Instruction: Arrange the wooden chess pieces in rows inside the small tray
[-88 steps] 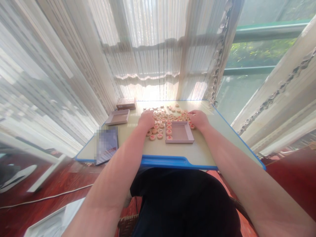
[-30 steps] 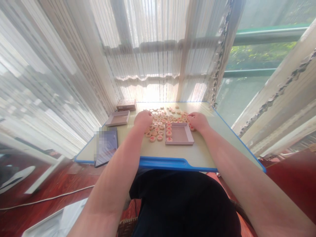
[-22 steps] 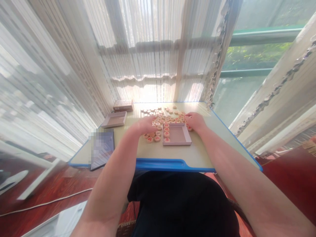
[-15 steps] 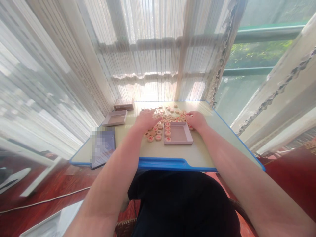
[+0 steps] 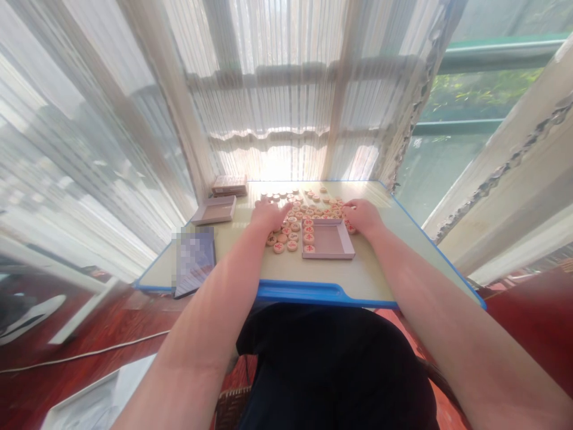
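My left hand rests over the left side of a spread of round wooden Chinese chess pieces, thumb stretched away from the fingers. It covers some pieces, and I see nothing gripped in it. On the right edge of the spread is my right hand, its fingers bent loosely toward the pieces beside the box corner; its fingertips are small and partly hidden. Between my forearms lies a shallow open box. A column of several red-marked pieces lines its left inner side.
A second shallow tray stands at the left, with a stacked flat box behind it. A tablet, partly pixelated, lies near the table's left edge. The table has a blue rim, and sheer curtains hang beyond it.
The whole view has shifted slightly, so the table sits a little further right. Both hands stay near the same pieces, and the column in the box looks the same.
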`<state>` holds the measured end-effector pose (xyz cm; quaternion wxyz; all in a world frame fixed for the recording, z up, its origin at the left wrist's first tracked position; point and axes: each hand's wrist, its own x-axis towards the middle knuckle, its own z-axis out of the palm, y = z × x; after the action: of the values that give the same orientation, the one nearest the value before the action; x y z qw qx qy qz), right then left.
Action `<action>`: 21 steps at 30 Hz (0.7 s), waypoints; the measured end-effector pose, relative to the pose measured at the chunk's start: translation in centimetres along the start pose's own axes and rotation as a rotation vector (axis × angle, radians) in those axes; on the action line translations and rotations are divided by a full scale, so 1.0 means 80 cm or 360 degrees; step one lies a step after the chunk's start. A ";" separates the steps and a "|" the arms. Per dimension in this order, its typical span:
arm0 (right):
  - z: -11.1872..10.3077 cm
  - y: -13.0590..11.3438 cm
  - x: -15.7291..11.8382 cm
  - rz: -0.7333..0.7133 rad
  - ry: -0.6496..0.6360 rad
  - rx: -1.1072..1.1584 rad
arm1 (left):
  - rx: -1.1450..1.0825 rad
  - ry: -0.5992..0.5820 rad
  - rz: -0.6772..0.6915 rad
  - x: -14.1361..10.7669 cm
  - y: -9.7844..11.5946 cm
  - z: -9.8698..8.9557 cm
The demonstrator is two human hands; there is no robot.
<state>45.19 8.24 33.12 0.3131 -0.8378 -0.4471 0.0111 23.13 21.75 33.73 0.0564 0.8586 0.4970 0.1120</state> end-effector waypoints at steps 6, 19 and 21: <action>-0.002 0.000 -0.001 -0.0003 -0.0006 -0.0002 | 0.0066 0.0078 -0.0022 -0.004 0.003 -0.006; -0.004 0.000 -0.003 -0.0086 0.0045 0.0036 | -0.0024 0.0187 0.0050 0.007 -0.010 0.006; -0.003 -0.001 -0.004 -0.0183 0.0093 0.0044 | -0.0120 0.0267 0.0051 0.007 -0.011 0.008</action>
<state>45.05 7.92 33.23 0.3378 -0.8063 -0.4849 -0.0252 22.85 22.65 32.99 0.0450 0.8514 0.4815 0.2032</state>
